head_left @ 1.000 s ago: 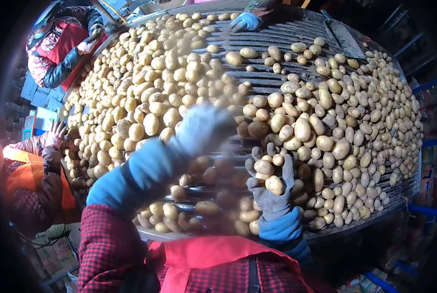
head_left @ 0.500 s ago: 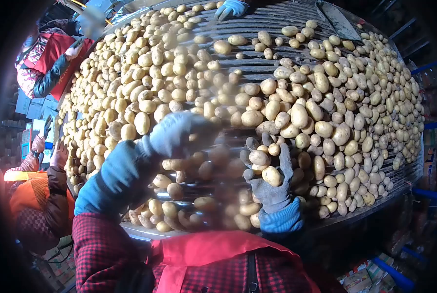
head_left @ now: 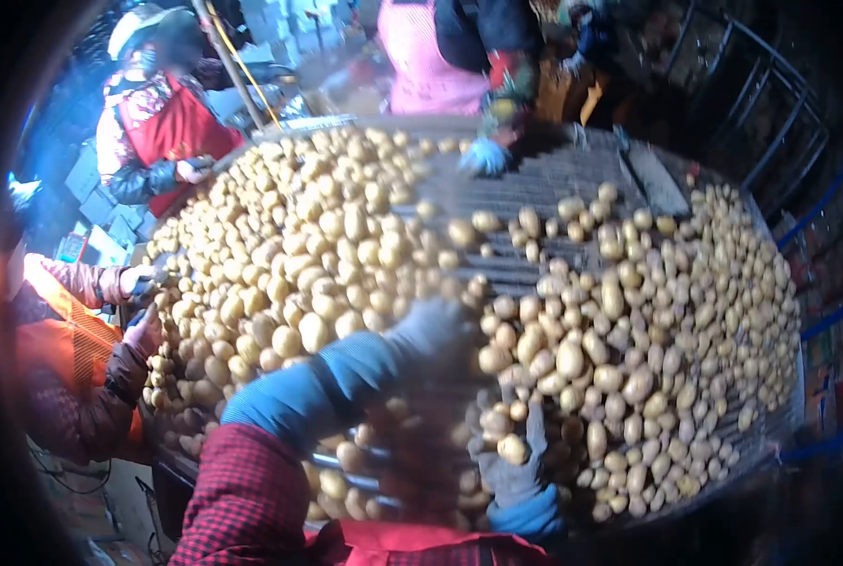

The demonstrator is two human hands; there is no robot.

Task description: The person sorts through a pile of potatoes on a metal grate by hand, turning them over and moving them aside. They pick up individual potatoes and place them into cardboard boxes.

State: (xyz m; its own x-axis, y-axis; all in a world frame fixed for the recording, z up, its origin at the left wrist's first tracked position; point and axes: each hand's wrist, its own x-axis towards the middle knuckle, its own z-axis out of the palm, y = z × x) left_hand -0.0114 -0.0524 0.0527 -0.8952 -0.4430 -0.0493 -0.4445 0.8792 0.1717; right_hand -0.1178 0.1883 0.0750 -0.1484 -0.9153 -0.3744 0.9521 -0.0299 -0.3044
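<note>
Nearest us, our right hand (gloved grey) cups a few small potatoes in curled fingers. Our left hand is blurred above the roller table; we cannot tell its grip. Beyond, a co-worker's blue glove rests there.

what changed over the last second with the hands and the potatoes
The view tipped up, so co-workers across the table now show. The left hand stays blurred over the potatoes, slightly further right. The right hand still cups small potatoes, palm up, near the table's edge.
</note>
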